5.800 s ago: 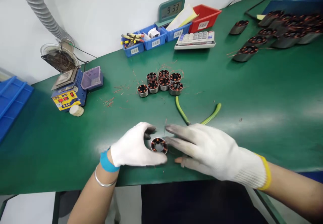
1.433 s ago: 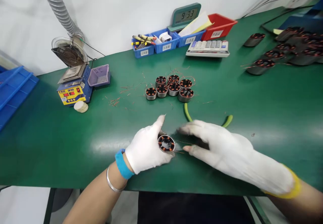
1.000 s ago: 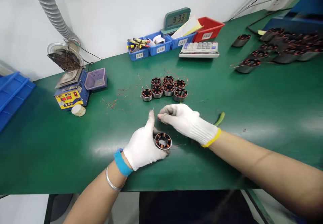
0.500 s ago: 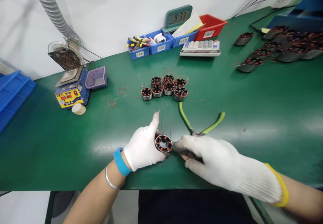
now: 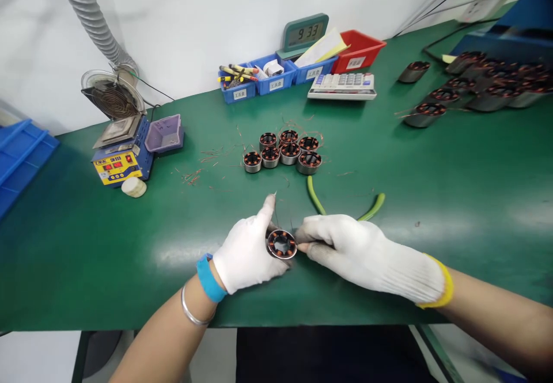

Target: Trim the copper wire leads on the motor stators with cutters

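My left hand (image 5: 248,253), in a white glove, wraps round a motor stator (image 5: 282,244) with copper windings and a metal ring. The stator's open face points up toward me, and fine wires rise behind it. At the stator's right edge, my gloved right hand (image 5: 345,245) has thumb and fingers pinched together; what lies between them is too small to make out. Just beyond the right hand are green-handled pliers (image 5: 317,196), handles spread apart and head hidden behind the hand. Several more stators (image 5: 288,151) stand in a cluster farther back, with loose wires about them.
Wire scraps (image 5: 190,177) lie left of the cluster. At the left stand a blue-and-yellow heating device (image 5: 118,164), a purple tray (image 5: 164,133) and a white round piece (image 5: 133,186). A calculator (image 5: 343,86) and small bins (image 5: 276,78) line the back. Several taller stators (image 5: 425,113) stand at right.
My right hand has shifted slightly left and its fingers have closed in at the stator's right edge. It now covers the pliers' head. The left hand and stator have barely moved.
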The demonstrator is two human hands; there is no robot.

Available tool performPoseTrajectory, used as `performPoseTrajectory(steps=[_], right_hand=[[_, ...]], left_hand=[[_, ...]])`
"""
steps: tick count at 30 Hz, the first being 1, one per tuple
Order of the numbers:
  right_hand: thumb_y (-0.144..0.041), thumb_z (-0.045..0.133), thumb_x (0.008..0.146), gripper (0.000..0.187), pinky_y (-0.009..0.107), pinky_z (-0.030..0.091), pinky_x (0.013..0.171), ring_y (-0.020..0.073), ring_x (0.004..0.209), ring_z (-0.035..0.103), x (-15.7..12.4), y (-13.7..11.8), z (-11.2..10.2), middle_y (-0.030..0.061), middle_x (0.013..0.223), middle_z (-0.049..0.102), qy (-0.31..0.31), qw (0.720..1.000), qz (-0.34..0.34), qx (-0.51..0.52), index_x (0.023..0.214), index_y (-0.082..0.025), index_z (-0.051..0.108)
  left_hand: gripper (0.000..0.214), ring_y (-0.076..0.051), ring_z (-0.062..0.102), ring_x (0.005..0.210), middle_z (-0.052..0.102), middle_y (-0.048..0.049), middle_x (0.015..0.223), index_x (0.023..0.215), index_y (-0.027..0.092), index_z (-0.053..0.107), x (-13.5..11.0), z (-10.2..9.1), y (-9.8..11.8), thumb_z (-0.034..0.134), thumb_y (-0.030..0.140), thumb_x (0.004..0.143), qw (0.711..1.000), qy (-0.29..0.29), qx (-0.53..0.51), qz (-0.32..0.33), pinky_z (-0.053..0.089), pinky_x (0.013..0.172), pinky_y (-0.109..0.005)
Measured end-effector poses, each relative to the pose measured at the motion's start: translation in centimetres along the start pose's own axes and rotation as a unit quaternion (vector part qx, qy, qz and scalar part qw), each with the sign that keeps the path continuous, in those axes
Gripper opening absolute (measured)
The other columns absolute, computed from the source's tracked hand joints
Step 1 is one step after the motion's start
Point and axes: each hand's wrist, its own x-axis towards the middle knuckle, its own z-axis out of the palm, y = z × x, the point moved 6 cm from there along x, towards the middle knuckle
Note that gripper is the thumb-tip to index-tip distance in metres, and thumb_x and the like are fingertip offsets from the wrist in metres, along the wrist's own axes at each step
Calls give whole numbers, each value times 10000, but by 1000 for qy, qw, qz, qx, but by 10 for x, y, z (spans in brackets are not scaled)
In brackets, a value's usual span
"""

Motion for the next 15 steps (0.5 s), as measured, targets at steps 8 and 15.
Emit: performPoseTrajectory(steps=[8, 15], right_hand=[[-316, 457, 898, 246, 291, 458, 596, 187, 690, 641, -10, -11, -16, 46, 802, 711, 80, 994, -47, 55, 802, -235, 669], [-430, 596, 807, 234, 269, 380, 517, 146, 545, 493, -16, 1, -2, -1, 603, 586, -79, 946, 35, 312, 745, -204, 595]], left_hand=[[620, -182, 701, 655, 648, -103, 1016, 1217, 155, 555, -8, 15, -4, 770, 501, 750, 885, -184, -398, -154, 559, 507, -270], [209, -306, 677, 1084, 651, -107, 1237, 843, 232, 723, -28, -10, 41, 790, 259, 647, 976, -65, -179, 101, 519, 1019, -508]])
